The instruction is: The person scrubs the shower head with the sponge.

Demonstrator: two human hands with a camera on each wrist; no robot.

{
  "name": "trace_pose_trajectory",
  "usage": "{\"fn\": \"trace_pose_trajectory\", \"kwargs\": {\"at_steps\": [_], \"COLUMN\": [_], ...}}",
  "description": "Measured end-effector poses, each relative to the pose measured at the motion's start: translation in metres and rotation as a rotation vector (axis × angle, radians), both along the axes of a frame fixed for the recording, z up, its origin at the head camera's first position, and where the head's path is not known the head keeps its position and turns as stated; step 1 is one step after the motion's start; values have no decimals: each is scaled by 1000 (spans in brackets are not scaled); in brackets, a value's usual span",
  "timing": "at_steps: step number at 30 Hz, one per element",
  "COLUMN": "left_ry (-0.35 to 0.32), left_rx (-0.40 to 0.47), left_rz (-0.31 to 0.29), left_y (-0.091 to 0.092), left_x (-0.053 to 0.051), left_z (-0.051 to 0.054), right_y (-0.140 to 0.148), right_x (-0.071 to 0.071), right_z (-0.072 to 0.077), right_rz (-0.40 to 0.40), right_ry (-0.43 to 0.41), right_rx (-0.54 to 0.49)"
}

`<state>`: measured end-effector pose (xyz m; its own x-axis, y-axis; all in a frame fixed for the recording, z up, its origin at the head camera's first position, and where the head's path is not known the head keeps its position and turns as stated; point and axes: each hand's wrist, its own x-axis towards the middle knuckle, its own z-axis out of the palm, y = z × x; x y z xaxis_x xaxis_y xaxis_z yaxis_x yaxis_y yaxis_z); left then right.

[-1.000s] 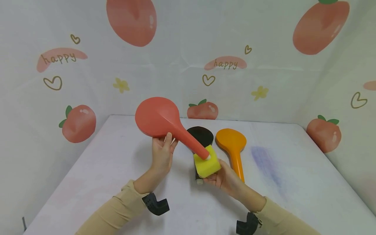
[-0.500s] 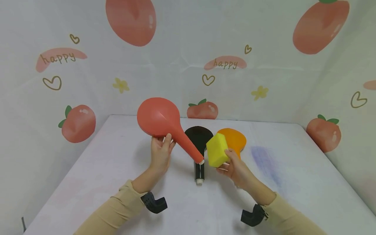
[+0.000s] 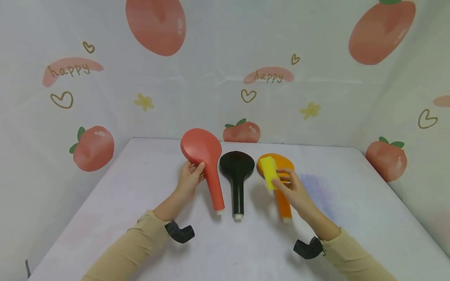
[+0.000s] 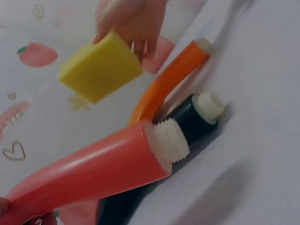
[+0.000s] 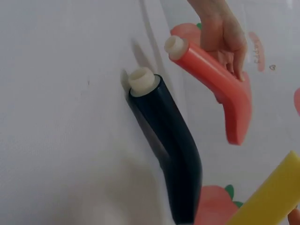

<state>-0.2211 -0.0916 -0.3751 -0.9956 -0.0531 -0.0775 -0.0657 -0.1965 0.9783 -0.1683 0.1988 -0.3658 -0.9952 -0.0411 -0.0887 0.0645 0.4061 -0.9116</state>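
Gripping red shower head (image 3: 202, 146) at ten o'clock of black shower head (image 3: 237, 166): left hand (image 3: 188, 180). Pinching yellow sponge (image 3: 269, 171) at three o'clock: right hand (image 3: 296, 192). Best: hold both steady, squeeze sponge lightly.

Red showerhead (image 3: 211, 168): smooth plastic (sponge (image 3: 269, 173) matt).

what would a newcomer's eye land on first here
Probably the big red shower head, held up in the left hand at the left of the black shower head. Next, the bright yellow sponge in the right hand, which overlaps the orange shower head in the head view.
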Motion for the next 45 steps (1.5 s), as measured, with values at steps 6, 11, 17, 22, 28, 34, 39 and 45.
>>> {"fn": "trace_pose_trajectory", "kwargs": {"at_steps": [6,11,17,22,28,34,39,45], "left_ry": [-84,-136,-174,-189,-230,-296,-313,-328], "left_rx": [-47,-128,-192,-204,-210,-177,-244,-301], "left_rz": [-51,-78,-117,-146,-187,-198,-171,-139], "left_y": [-12,-24,-35,-39,-45,-50,-50,-51], "left_x": [-13,-21,-29,-34,-39,-42,-42,-39], "left_z": [-14,-22,-26,-31,-39,-40,-38,-38], "right_y": [3,7,13,16,16,16,16,18], "right_x": [0,-1,-3,-5,-5,-4,-5,-8], "right_z": [-1,-1,-3,-4,-4,-2,-1,-6], "right_rz": [4,5,-3,-15,-18,-24,-31,-36], "right_ry": [10,14,24,27,29,13,11,11], "right_rx": [66,102,131,138,147,150,147,158]}}
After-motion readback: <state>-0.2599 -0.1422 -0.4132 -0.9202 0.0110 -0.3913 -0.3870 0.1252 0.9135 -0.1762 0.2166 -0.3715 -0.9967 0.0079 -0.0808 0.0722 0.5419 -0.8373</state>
